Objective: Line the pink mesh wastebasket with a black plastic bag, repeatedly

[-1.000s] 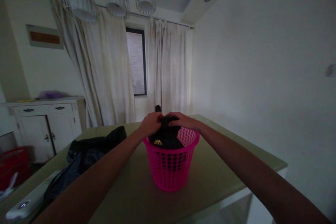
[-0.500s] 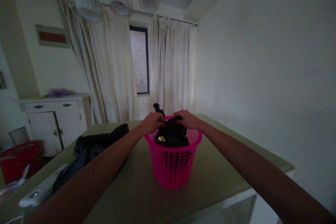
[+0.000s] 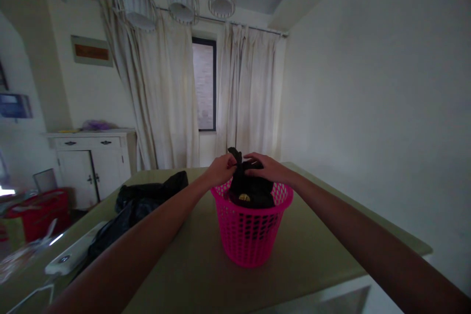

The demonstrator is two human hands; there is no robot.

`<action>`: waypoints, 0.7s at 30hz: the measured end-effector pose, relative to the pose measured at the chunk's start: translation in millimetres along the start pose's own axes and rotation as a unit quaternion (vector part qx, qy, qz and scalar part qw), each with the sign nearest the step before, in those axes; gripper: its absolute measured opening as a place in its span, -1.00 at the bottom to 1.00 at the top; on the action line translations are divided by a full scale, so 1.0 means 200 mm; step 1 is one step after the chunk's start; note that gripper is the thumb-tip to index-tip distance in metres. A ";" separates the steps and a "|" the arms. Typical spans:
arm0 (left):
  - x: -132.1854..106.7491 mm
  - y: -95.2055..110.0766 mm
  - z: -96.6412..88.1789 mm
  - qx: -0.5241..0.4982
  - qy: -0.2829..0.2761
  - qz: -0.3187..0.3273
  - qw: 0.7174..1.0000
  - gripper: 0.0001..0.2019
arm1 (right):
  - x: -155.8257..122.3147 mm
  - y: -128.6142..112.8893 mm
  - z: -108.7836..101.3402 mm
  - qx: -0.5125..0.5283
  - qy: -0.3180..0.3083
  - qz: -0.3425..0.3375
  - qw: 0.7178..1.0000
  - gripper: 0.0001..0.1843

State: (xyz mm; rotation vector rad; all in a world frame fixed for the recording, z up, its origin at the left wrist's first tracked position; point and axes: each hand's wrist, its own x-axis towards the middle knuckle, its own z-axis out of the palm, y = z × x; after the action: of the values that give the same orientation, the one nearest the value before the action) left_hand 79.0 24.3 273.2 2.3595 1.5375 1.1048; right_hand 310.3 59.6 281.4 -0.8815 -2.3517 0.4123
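A pink perforated plastic basket (image 3: 250, 240) stands upright on the green tabletop. Inside it sits a soft black bag (image 3: 253, 191), its upper part rising above the rim. A round gold-coloured piece (image 3: 244, 197) shows on the bag's near side. My left hand (image 3: 221, 169) pinches the bag's gathered top, and a twisted black end pokes up past its fingers. My right hand (image 3: 267, 168) rests over the right side of that top with fingers curved and apart. The lower part of the bag is visible only as dark patches through the basket's holes.
A crumpled black bag-like heap (image 3: 147, 201) lies on the table to the left, beside a white power strip (image 3: 75, 250). Farther left are a red container (image 3: 44, 213) and a white cabinet (image 3: 93, 167). A white wall (image 3: 368, 83) runs along the right side.
The view has swung slightly left. My left hand keeps its pinch on the bag's top, while the fingers of my right hand have loosened and spread.
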 end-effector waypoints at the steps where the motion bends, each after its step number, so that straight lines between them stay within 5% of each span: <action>1: 0.00 0.01 0.00 -0.012 -0.002 -0.003 1.000 -0.94 | 0.01 -0.02 0.01 -0.024 -0.004 -0.002 1.000 -0.52; 6: 0.01 0.02 0.00 -0.025 -0.028 -0.005 0.999 -0.82 | 0.05 -0.03 0.03 -0.075 0.006 -0.030 0.997 -0.72; 10: 0.01 -0.02 0.00 -0.020 -0.048 0.007 0.999 -0.95 | 0.03 0.00 0.03 -0.058 -0.006 -0.028 0.998 -0.71; 16: 0.00 -0.06 0.01 -0.035 -0.013 -0.001 0.999 -0.91 | 0.02 0.07 0.01 -0.064 -0.032 -0.016 0.997 -0.85; 21: 0.01 -0.05 0.04 -0.039 -0.009 -0.018 0.999 -0.84 | 0.02 0.03 0.01 -0.107 0.027 -0.046 0.993 -0.68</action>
State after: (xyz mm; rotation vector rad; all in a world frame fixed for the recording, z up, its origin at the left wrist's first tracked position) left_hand 75.9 32.3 263.7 2.2749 1.4971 1.1110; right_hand 310.1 66.5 278.1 -0.8661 -2.4057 0.0972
